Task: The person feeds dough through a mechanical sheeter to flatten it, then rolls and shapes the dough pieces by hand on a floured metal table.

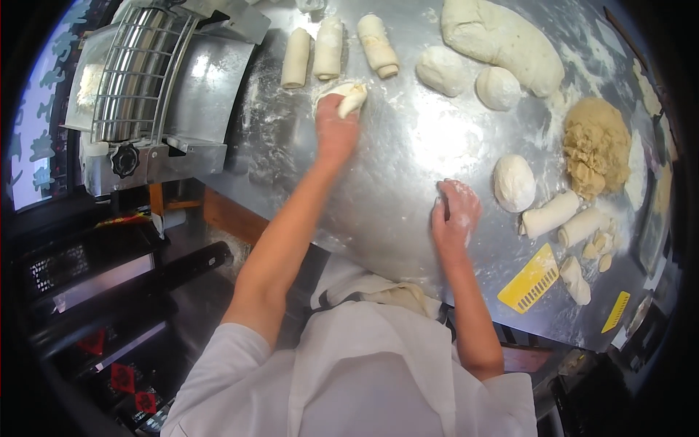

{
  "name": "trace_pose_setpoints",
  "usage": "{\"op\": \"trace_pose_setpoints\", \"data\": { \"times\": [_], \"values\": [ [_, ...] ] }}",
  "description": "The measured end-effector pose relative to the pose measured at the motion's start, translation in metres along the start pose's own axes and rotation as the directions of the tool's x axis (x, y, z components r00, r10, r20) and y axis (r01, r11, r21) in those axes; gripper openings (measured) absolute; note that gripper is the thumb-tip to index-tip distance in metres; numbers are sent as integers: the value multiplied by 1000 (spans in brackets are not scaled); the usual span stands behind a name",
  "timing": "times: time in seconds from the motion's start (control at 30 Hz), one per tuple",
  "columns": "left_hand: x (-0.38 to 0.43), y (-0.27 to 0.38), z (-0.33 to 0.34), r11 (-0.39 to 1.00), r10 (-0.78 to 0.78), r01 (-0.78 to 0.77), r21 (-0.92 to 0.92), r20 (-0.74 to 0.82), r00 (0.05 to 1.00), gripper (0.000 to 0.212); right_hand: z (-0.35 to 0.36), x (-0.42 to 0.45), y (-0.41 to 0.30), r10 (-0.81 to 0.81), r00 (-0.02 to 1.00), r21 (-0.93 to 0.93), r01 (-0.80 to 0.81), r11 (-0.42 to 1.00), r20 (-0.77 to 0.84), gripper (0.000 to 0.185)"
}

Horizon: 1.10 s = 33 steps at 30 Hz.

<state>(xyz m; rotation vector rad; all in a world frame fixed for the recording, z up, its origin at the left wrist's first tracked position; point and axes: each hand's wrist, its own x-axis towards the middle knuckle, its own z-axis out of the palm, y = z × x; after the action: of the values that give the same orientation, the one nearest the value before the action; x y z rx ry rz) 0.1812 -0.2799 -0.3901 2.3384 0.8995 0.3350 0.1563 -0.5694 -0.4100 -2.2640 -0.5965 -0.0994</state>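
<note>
My left hand (337, 127) grips a small piece of dough (354, 99) on the floured steel worktop (377, 180). Just beyond it lie three dough rolls: a plain one (295, 58) on the left, another (329, 48) beside it, and one with a browner patch (378, 46) to the right. My right hand (457, 210) rests over the worktop with fingers curled and apart, holding nothing. To its right is an oval dough ball (514, 183), with two dough rolls (550, 214) (581, 226) close by.
A dough sheeter (134, 76) with steel rollers stands at the left. Large pale dough (502, 46), two dough balls (442, 71) and a brown dough mass (597, 145) lie farther right. Near the front right edge are a yellow scraper (528, 278), dough scraps (600, 243) and another yellow piece (615, 312).
</note>
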Motion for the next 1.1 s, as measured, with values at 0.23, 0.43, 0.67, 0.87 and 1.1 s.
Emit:
{"op": "trace_pose_setpoints", "data": {
  "times": [0.23,0.43,0.67,0.87,1.1],
  "values": [
    [-62,9,-65,489,-293,467,-737,366,884,45,-4,37,14,116,993,156,-111,982,-26,45],
    [-97,-42,-71,998,-61,62,0,117,991,67,29,102,20,125,991,-301,-136,944,-56,72],
    [-72,-31,-23,835,440,-499,233,260,859,81,64,88,-16,-166,951,-131,206,970,262,47],
    [-87,-29,-19,811,420,-522,262,360,833,90,65,75,-61,402,879,591,-472,654,257,32],
    [-135,-82,-52,800,480,-571,188,371,795,87,130,92,-107,-109,955,-359,208,910,275,57]
  ]
}}
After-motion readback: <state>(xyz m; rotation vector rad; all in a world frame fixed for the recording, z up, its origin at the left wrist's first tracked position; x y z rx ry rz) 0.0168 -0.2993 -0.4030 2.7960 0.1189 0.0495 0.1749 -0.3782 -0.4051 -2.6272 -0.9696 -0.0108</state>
